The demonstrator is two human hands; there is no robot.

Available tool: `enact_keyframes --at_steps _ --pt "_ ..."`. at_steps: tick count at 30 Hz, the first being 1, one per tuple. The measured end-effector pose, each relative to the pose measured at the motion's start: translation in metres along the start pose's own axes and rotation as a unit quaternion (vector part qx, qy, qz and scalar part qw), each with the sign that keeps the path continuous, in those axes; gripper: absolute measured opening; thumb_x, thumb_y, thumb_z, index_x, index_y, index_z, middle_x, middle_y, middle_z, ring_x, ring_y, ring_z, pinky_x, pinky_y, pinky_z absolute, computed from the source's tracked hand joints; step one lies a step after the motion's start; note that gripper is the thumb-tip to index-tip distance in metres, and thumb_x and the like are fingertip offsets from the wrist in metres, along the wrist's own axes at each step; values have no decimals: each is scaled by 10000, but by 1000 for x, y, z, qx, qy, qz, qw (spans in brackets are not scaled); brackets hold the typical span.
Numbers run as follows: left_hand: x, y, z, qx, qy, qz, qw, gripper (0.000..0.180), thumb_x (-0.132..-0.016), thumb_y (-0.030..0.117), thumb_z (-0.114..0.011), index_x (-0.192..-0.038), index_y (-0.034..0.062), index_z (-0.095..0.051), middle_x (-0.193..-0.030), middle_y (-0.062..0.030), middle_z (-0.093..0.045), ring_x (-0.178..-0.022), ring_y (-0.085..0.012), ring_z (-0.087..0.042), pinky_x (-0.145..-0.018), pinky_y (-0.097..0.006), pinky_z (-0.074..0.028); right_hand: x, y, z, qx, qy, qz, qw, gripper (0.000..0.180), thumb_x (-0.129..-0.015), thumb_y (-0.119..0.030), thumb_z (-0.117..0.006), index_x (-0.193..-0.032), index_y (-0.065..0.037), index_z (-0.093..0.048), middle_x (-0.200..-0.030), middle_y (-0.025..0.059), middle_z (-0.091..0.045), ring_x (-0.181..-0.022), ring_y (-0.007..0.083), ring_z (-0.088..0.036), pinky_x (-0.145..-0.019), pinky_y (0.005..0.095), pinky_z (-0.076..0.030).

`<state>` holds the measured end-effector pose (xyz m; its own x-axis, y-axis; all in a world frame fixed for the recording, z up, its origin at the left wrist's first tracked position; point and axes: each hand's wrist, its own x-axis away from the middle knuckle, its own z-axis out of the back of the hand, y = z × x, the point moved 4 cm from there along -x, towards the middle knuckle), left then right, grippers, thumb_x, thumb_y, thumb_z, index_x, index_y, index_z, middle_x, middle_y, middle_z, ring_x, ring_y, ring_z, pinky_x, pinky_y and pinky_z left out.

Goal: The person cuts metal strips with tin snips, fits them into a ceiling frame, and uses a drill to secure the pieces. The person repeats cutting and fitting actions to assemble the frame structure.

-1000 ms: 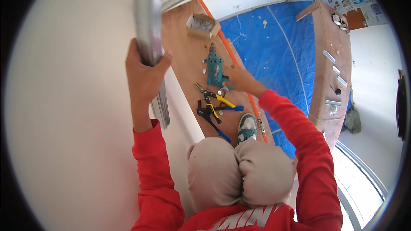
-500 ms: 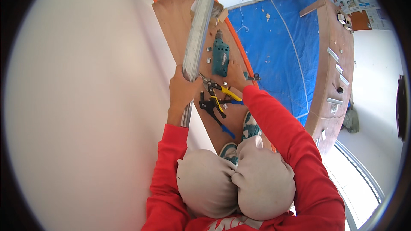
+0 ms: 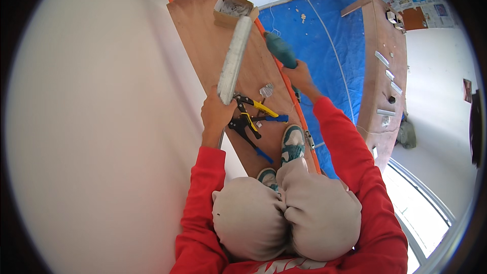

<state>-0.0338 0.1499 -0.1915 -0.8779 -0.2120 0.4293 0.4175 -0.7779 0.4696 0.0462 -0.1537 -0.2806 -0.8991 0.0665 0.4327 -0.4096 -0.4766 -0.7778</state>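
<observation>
My left hand [image 3: 216, 112] is wrapped round a long metal channel [image 3: 235, 61], which slants up and away over the wooden board. Out past the board's orange edge, my right hand [image 3: 303, 78] grips the teal power drill [image 3: 280, 50] by its near end, with the drill slightly blurred and its chuck end pointing away. Close beside my left hand, yellow-and-black snips [image 3: 259, 107] lie on the board, crossing a black hand tool with blue handles [image 3: 248, 134]. A small crumpled clear-silver piece [image 3: 266, 90] rests just beyond them.
I crouch on the plywood platform [image 3: 198, 18] with its orange rail; my shoes [image 3: 293, 144] are on it. An open cardboard box [image 3: 233, 18] sits at the far end. A white wall [image 3: 101, 122] borders the left. Blue sheeting [image 3: 324, 61] and a plank [image 3: 378, 81] with metal pieces lie right.
My right hand has picked the drill up off the board and carried it right, past the orange edge. The channel's far end has dropped nearer, uncovering the cardboard box.
</observation>
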Motion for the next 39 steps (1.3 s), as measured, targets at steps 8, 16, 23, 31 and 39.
enact_keyframes --at_steps 8,16,23,31,39 --pt "16 -40 -58 -88 -52 15 995 794 -758 281 -850 -1463 186 -498 -1166 -188 -676 -979 -400 -716 -836 -492 -573 52 -9 63 -189 -28 -41 981 255 -846 -169 -680 -965 57 -678 -818 89 -694 -718 163 -694 -643 316 -562" --pt "28 -54 -77 -99 -38 41 994 813 -741 242 -879 -1453 194 -490 -1116 -171 -665 -951 -386 -722 -803 -494 -572 34 -54 51 -60 -123 -55 989 281 -842 -234 -681 -879 44 -673 -740 107 -680 -662 189 -716 -566 317 -538" --pt "30 -53 -76 -102 -46 40 993 824 -754 229 -869 -1473 182 -468 -1102 -173 -670 -941 -388 -723 -797 -493 -570 13 -83 43 24 -127 -56 990 290 -834 -254 -683 -831 36 -671 -723 93 -666 -590 167 -669 -543 304 -521" --pt "32 -58 -84 -93 -45 40 994 828 -755 234 -874 -1474 171 -470 -1092 -171 -671 -936 -389 -720 -799 -495 -568 17 -91 47 -4 -113 -67 991 268 -853 -241 -669 -862 26 -665 -753 83 -665 -581 157 -648 -534 300 -522" --pt "32 -57 -83 -100 -40 39 993 811 -762 253 -876 -1464 173 -478 -1084 -168 -671 -940 -382 -720 -785 -483 -577 7 -103 51 26 -144 -86 986 294 -858 -235 -669 -914 53 -673 -755 92 -668 -556 161 -635 -514 301 -519"
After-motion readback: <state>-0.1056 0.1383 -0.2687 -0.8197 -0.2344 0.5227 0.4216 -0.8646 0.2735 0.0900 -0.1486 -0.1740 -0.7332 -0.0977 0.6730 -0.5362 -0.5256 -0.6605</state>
